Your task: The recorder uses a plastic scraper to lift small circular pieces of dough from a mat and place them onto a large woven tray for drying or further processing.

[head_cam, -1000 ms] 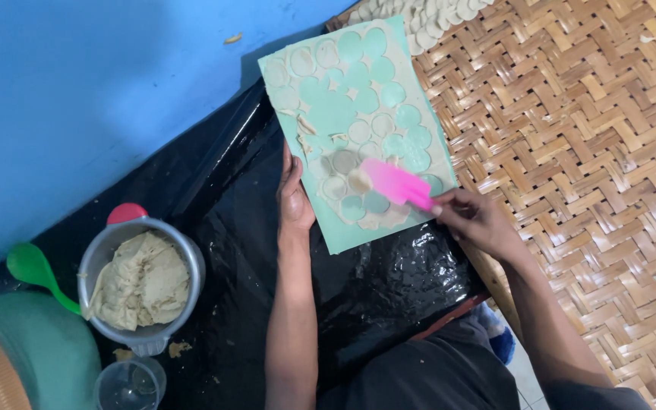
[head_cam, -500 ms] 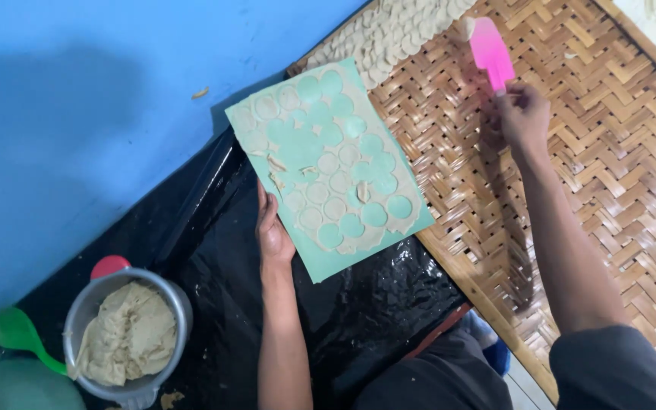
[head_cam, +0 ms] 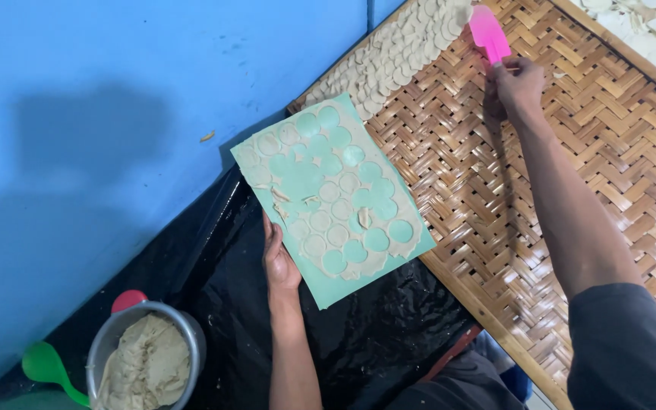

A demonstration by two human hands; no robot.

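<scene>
My left hand (head_cam: pixel 277 257) rests on the near left edge of a green board (head_cam: pixel 333 199) covered with thin dough cut into round discs, some lifted out. Stretched far out over a woven bamboo tray (head_cam: pixel 571 144), my right hand (head_cam: pixel 519 82) grips a pink spatula (head_cam: pixel 488 32). The spatula's blade reaches the rows of pale dough discs (head_cam: pixel 392 53) laid along the tray's far edge.
A metal bowl of dough (head_cam: pixel 146 363) sits at the lower left on black plastic sheeting (head_cam: pixel 373 334), with a green spoon (head_cam: pixel 47 368) and a red object (head_cam: pixel 128 300) beside it. A blue wall (head_cam: pixel 115 114) fills the left. More discs (head_cam: pixel 647 23) lie at the top right.
My right hand has carried the pink spatula from over the green board out across the woven tray to the rows of discs. My left hand has stayed on the board.
</scene>
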